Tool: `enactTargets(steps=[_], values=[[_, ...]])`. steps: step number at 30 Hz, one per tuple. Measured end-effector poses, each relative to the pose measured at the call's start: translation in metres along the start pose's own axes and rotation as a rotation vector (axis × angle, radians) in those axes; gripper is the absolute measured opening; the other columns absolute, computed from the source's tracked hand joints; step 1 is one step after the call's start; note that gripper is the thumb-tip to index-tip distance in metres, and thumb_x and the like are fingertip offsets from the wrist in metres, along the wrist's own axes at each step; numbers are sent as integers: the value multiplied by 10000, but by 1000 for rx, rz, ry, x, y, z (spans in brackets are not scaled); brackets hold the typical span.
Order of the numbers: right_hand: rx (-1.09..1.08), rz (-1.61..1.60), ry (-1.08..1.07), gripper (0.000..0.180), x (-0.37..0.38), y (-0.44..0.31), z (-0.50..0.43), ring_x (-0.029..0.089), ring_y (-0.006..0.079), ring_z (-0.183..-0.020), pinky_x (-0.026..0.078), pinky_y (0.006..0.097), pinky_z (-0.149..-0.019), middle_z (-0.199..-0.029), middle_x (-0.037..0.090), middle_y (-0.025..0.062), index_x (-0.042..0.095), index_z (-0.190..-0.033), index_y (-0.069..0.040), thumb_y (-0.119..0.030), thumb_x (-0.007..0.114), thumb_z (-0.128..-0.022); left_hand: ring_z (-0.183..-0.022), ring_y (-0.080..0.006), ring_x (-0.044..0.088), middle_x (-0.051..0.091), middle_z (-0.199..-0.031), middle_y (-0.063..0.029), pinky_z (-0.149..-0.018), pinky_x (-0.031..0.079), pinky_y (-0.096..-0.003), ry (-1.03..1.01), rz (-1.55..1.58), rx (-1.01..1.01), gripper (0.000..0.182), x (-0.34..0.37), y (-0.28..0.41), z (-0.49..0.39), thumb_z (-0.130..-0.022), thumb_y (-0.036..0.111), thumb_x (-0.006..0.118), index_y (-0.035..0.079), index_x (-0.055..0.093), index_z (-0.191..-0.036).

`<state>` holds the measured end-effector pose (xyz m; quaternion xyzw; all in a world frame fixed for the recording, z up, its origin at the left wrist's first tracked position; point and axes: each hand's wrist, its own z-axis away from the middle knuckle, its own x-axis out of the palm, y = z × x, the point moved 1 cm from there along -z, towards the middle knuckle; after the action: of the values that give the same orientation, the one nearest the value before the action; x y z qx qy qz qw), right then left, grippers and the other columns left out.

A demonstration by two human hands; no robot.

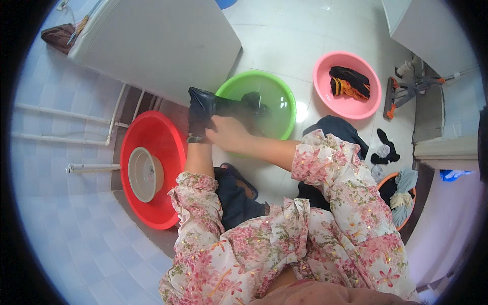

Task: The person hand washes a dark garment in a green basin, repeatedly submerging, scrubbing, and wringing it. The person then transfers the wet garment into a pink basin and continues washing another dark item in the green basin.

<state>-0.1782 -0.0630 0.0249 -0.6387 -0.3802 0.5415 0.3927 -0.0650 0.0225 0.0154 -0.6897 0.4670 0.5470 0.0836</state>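
A wet black garment (201,108) covers my left hand, and only the left forearm (200,158) and wrist show below it. The hidden fingers cannot be made out. My right hand (228,131) grips the same cloth beside the left wrist. From there the cloth trails to the right over the rim of a green plastic basin (292,110). Cloudy water (272,99) fills the basin, with dark cloth (253,101) partly sunk in it.
A red basin (154,217) holding a cream bowl (143,175) leans at the left wall. Far right, a pink basin (375,87) contains black and orange clothing (350,85). Black socks (387,146) lie on the tiles near a mop (404,89) and a laundry-filled orange container (410,217). A white cabinet (160,45) stands behind.
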Motion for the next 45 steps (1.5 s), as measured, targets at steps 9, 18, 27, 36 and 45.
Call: enactTargets(steps=[9,18,27,36,45], values=[[-2,77,75,579,-30,-1,-2,629,407,-873,500,458,-783,-901,628,272,378,-1165,64,-244,668,-770,-957,-188,568,596,-1007,-78,-811,452,-294,-110,440,-43,174,1,12,-5,-907,161,483,49,563,-1013],[55,62,187,572,-40,0,-14,624,402,-866,498,440,-773,-864,618,242,370,-1078,7,-229,740,-711,-929,-195,560,581,-950,-72,-789,451,-299,-150,-31,178,176,-14,33,-13,-803,133,550,60,569,-962],[85,-207,70,358,-51,16,-31,647,310,-884,488,368,-820,-952,663,193,629,-940,49,-195,677,-682,-929,-211,561,572,-1000,-74,-791,463,-330,5,370,110,295,22,-6,-3,-786,101,615,28,528,-1058],[143,-130,-10,429,-38,3,-10,631,366,-887,484,408,-801,-899,624,284,582,-894,109,-272,652,-710,-855,-354,558,587,-869,-156,-736,442,-412,65,-264,287,256,-3,18,-6,-772,251,614,44,554,-910],[165,-305,-82,555,-31,-8,2,609,376,-978,464,404,-868,-997,606,301,480,-1119,112,-249,657,-737,-956,-223,579,597,-929,-75,-822,446,-356,1,586,-64,246,-3,32,-5,-734,184,594,73,575,-953]])
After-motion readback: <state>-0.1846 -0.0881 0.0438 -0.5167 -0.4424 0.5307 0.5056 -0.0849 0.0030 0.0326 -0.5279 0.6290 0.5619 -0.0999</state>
